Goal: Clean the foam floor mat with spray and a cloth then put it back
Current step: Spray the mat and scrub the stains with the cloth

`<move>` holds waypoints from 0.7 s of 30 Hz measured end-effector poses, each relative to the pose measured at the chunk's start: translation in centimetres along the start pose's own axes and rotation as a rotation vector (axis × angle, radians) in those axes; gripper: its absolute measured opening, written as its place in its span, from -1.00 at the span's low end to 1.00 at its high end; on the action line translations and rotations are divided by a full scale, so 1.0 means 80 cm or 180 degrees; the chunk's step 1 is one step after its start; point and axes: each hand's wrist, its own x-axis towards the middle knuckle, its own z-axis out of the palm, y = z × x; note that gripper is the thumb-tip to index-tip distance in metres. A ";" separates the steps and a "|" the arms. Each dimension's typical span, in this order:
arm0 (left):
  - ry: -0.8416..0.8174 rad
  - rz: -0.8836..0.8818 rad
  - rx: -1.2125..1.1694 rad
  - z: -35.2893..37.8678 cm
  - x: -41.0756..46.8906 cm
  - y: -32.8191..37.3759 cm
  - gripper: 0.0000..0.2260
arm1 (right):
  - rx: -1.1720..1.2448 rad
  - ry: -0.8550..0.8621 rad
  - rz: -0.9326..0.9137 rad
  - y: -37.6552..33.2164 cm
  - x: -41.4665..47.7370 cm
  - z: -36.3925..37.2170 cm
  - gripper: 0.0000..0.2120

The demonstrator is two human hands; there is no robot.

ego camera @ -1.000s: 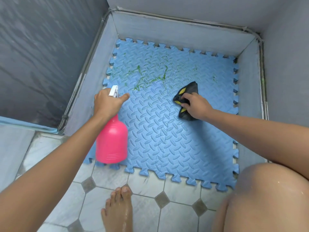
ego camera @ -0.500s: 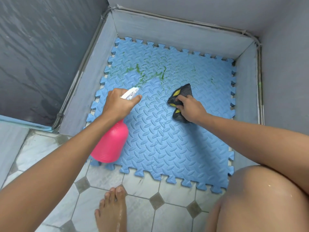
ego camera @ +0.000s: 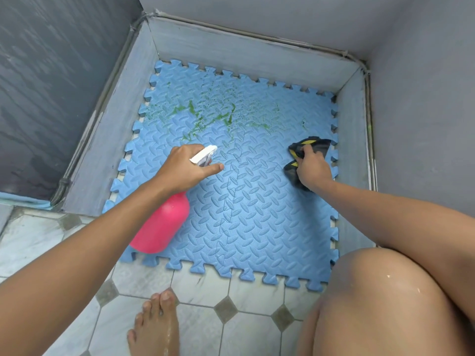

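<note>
Blue interlocking foam floor mat lies flat in grey-walled corner, green smears on far half. Left hand grips pink plastic spray bottle, white nozzle aimed over mat. Right hand clutches black-and-yellow cloth against mat's right edge

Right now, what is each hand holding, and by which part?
The left hand grips the pink spray bottle at its neck, under the white trigger head. The right hand clutches the bunched black-and-yellow cloth by its middle.
</note>
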 end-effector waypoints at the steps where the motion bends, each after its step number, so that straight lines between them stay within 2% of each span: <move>1: 0.0009 -0.0029 0.0031 -0.001 0.001 0.001 -0.57 | -0.0011 -0.0025 0.0006 0.000 0.000 -0.001 -0.71; 5: 0.0403 -0.0452 0.0183 -0.006 0.003 -0.004 -0.55 | -0.0060 -0.0068 0.0023 -0.001 0.001 -0.001 -0.69; 10: 0.0281 -0.0469 0.0085 -0.016 0.006 -0.012 -0.59 | -0.0091 -0.0051 -0.0014 0.000 0.001 0.000 -0.69; 16: 0.0730 -0.0993 0.0020 -0.038 -0.006 -0.028 -0.47 | -0.0013 0.0045 -0.0039 -0.008 0.001 0.005 -0.68; 21: 0.0589 -0.0960 0.0200 -0.084 -0.014 -0.052 -0.59 | 0.0060 0.0157 -0.0313 -0.101 0.015 0.019 -0.62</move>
